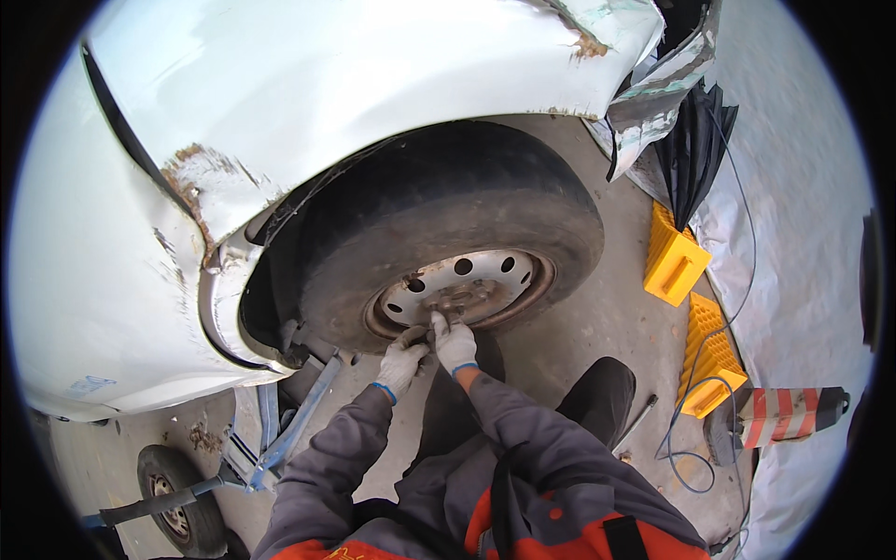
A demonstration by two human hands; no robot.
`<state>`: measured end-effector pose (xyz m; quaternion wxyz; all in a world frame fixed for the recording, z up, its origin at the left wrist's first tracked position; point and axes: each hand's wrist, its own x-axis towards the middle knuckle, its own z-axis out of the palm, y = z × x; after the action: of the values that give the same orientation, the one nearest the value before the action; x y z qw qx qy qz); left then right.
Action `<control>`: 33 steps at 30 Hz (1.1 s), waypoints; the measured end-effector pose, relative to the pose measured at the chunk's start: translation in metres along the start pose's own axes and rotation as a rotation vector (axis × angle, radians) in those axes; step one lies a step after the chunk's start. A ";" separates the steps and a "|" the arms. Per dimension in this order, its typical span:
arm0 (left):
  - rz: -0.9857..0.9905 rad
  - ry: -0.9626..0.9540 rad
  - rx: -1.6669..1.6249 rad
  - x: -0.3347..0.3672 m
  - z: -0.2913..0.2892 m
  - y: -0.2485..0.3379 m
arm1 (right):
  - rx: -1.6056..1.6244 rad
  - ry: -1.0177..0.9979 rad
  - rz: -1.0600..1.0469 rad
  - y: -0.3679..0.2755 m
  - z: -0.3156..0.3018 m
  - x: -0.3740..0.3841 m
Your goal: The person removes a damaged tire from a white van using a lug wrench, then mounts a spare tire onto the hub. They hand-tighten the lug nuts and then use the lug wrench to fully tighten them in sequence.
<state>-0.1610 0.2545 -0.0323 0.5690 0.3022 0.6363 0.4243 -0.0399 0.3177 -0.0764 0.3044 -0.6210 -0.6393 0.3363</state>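
Note:
A car wheel (373, 233) with a worn black tyre sits in the arch of a white car (373, 75). Its pale, rusty steel rim (504, 294) has round holes around a brown hub (457, 297). My left hand (401, 364), in a whitish glove, is at the rim's lower edge with its fingers bent together. Just beside it, my right hand (455, 343), gloved likewise, reaches up to the lower part of the hub with fingers pinched. Whatever lies between the fingertips of either hand is too small to make out.
A blue jack (271, 457) stands at lower left beside a loose wheel (187, 513). To the right are two yellow wheel chocks (674, 261), a cable (749, 215), a red-and-white striped object (784, 415) and a metal bar (637, 422). Torn bodywork (653, 93) hangs at the upper right.

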 end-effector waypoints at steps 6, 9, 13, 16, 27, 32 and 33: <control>-0.050 0.017 -0.111 -0.006 -0.014 -0.010 | 0.945 -0.348 0.526 -0.021 -0.012 -0.006; -0.125 0.055 -0.241 -0.004 -0.017 -0.013 | 0.763 -0.249 0.429 -0.004 0.002 0.001; -0.228 0.072 -0.390 0.006 -0.012 -0.020 | 0.308 0.032 0.149 0.041 0.040 0.021; -0.296 0.022 -0.500 0.013 -0.043 -0.048 | 0.829 -0.279 0.546 0.004 0.026 0.008; -0.305 0.000 -0.366 0.007 -0.036 -0.054 | 1.087 -0.412 0.695 -0.005 0.004 0.007; -0.253 -0.010 -0.250 -0.008 -0.019 -0.022 | 0.942 -0.363 0.689 -0.021 -0.012 0.008; -0.279 -0.018 -0.208 -0.007 -0.020 -0.023 | 1.010 -0.424 0.745 -0.024 -0.019 0.007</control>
<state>-0.1776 0.2340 -0.0495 0.6561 0.1541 0.6198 0.4021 -0.0390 0.3260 -0.0466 0.2892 -0.5017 -0.1915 0.7925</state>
